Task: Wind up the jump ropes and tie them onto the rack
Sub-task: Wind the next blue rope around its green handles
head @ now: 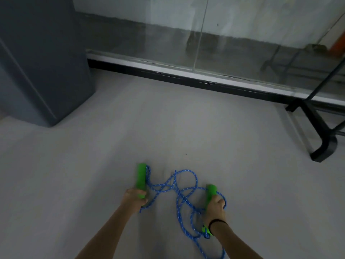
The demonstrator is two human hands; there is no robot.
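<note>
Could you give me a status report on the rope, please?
Left hand grips left handle, right hand grips right handle. Blue rope tangled between. Black frame foot far right.

A bare, office-like interior: smooth grey floor [168, 124], glass partition [149, 34], grey cabinet [37, 57] at left, black metal rack [321, 141] at right.

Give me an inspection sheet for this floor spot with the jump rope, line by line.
Surface: pale grey floor, one small dark speck.
Job's things: blue jump rope in a loose tangle, not wound; left green handle; right green handle; black rack at right, only its foot in view, no rope on it.
Clutter: small green piece on the rope by the right wrist, cannot tell what.
Grippers: left hand grips the left green handle; right hand grips the right green handle.
Cables: nothing seen.
Surroundings: grey cabinet at left; glass wall behind.
</note>
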